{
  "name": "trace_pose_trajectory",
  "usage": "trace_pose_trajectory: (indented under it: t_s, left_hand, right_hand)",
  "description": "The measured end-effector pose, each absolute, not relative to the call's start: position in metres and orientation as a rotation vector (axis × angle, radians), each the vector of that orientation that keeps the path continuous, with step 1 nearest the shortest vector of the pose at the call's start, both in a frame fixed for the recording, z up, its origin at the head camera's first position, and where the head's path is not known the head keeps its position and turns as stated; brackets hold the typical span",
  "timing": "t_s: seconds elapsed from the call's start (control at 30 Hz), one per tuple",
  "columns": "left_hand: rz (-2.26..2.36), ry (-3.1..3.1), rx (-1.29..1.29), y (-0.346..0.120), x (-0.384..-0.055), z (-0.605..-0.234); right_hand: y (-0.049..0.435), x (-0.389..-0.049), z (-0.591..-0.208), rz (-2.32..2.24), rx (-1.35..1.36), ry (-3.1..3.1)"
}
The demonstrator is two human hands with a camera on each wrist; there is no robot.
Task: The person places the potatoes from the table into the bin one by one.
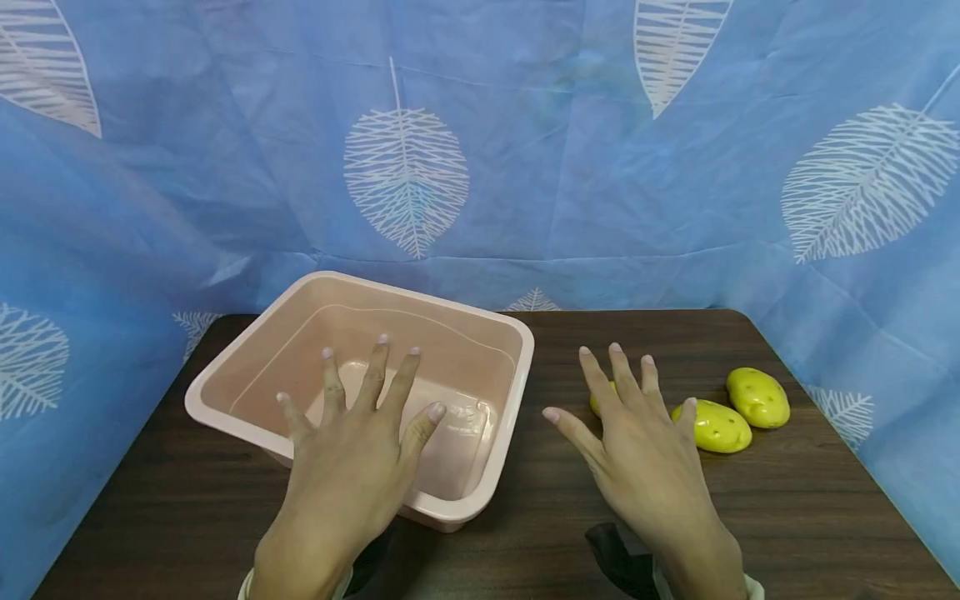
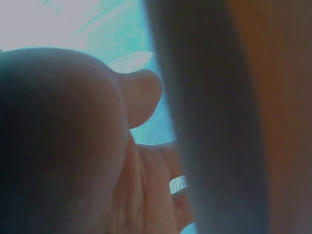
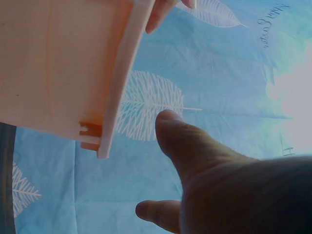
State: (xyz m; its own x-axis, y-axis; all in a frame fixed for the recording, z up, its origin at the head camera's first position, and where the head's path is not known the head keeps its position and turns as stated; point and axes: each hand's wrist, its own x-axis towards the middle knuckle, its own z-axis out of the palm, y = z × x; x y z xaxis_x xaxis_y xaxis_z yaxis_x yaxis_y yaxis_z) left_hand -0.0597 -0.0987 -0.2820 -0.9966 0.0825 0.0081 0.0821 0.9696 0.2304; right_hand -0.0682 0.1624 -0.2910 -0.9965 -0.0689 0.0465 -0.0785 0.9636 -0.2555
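Observation:
A pale pink plastic basin (image 1: 517, 392) stands at the left of the dark table, nothing inside it. My left hand (image 1: 348, 454) is spread, palm down, over the basin's near side in the head view, holding nothing. In the left wrist view the thumb (image 2: 141, 97) and part of the palm show. To the right of the basin, my right hand (image 1: 648, 467) has its fingers spread and holds nothing. Beyond it lie yellow-green potatoes (image 1: 757, 397), one partly hidden behind the fingers. The right wrist view shows the right thumb (image 3: 175, 136) near the basin's side.
The dark wood-grain table (image 1: 817, 508) has rounded far corners. A blue cloth (image 1: 570, 183) with white leaf prints hangs behind it and along both sides. Dark straps (image 1: 618, 558) sit at the wrists.

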Motion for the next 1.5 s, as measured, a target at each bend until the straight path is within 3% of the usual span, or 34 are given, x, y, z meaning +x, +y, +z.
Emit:
trace_pose_trajectory:
  t_s: [1.5]
  left_hand:
    - [0.473,3.25,-0.015,-0.249,-0.077,-0.321]
  right_hand:
    - [0.241,-0.057,-0.358,0.58,-0.137,-3.171]
